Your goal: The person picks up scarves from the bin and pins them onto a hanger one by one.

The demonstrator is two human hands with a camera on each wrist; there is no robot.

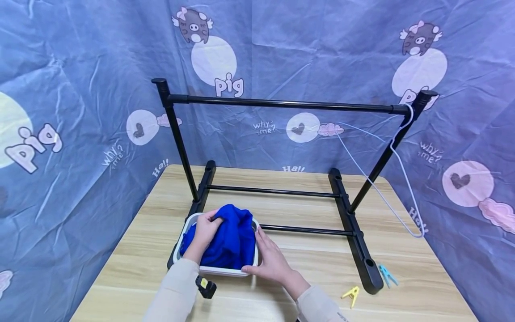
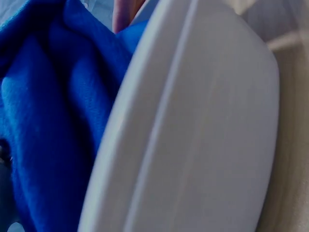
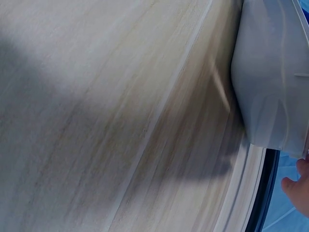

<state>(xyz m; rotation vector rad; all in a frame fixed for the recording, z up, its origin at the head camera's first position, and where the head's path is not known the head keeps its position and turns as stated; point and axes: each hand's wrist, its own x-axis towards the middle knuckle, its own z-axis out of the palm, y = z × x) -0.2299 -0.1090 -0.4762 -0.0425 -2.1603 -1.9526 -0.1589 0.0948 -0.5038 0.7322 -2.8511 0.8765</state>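
A white plastic basket [image 1: 225, 271] holds a bunched blue cloth [image 1: 231, 241], which rises above the rim near the back. My left hand [image 1: 205, 232] reaches over the basket and pinches a fold of this cloth between thumb and fingers. The right hand [image 1: 273, 261] rests against the basket's front right corner, its fingers extended along the side and the thumb on the front rim. In the left wrist view the blue cloth [image 2: 58, 121] lies beside the pale basket wall [image 2: 207, 125]. Some right fingers [image 3: 301, 186] show near the basket's edge in the right wrist view.
A black clothes rack [image 1: 281, 103] stands over the wooden table, its left foot partly behind the basket. One pale hanger [image 1: 406, 174] hangs at the right end of the bar. A blue clothespin [image 1: 388, 275] and a yellow clothespin [image 1: 352, 294] lie near the rack's right foot.
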